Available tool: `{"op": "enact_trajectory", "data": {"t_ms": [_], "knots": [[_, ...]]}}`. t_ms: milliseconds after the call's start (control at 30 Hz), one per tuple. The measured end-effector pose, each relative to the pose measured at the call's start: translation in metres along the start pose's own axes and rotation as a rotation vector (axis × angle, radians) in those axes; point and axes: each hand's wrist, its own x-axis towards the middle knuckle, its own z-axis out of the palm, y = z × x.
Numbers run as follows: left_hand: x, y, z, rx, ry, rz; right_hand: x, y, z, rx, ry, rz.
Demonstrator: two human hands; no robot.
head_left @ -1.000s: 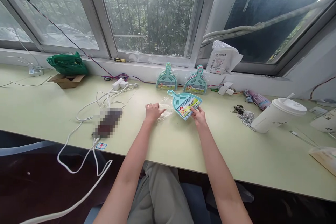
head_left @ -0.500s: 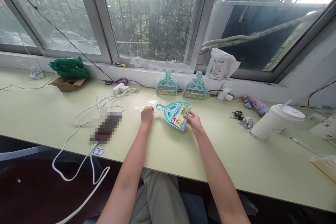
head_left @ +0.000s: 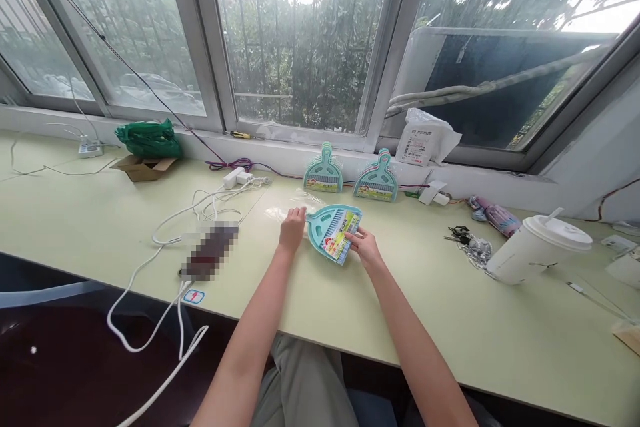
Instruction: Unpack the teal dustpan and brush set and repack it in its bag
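Head view: teal mini dustpan set [head_left: 332,232] flat on the worktop [head_left: 350,293], its multicoloured label unreadable. Right hand [head_left: 367,247] pinches its near edge; left hand [head_left: 292,229], fingers curled, grips its handle end beside clear wrapping [head_left: 285,207]. White packet [head_left: 419,141] label illegible.

Glossy teal plastic dustpan [head_left: 333,231] on a smooth matt tabletop [head_left: 400,293].

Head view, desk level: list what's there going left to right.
Power strip → green bag → white cable → left hand → teal dustpan set → right hand → keys → lidded cup.
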Motion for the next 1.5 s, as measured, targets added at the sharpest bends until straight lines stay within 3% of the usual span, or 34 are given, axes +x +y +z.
{"op": "enact_trajectory", "data": {"t_ms": [167, 300, 367, 467, 533, 633, 733, 800, 1100, 1300, 1500], "knots": [[-0.005, 0.018, 0.0, -0.384, -0.063, 0.091, 0.002, 0.009, 0.004, 0.086, 0.123, -0.006], [-0.009, 0.036, -0.009, -0.607, 0.063, 0.047, 0.006, 0.014, 0.002, 0.193, 0.205, -0.035], [-0.01, 0.044, -0.015, -0.588, 0.171, -0.071, 0.007, 0.014, 0.001, 0.212, 0.212, -0.055], [-0.007, 0.043, -0.015, -0.484, 0.388, -0.402, 0.007, 0.012, 0.001, 0.216, 0.206, -0.088], [-0.001, 0.035, -0.008, -0.526, 0.464, -0.6, 0.007, 0.012, 0.002, 0.205, 0.193, -0.113], [0.008, 0.023, 0.005, -0.9, 0.312, -0.725, 0.007, 0.011, 0.002, 0.183, 0.164, -0.14], [0.012, 0.023, 0.016, -1.318, 0.119, -0.579, 0.009, 0.009, 0.0, 0.137, 0.128, -0.133], [0.011, 0.028, 0.018, -1.457, 0.052, -0.477, 0.009, 0.005, -0.003, 0.115, 0.117, -0.13], [0.006, 0.042, 0.01, -1.677, -0.24, -0.472, 0.005, -0.002, 0.001, 0.182, 0.106, -0.162], [-0.003, 0.057, 0.009, -1.718, -0.415, -0.34, 0.003, 0.0, 0.005, 0.203, 0.152, -0.206], [-0.009, 0.064, 0.011, -1.764, -0.474, -0.356, 0.01, -0.008, -0.004, 0.149, 0.105, -0.115]]}}
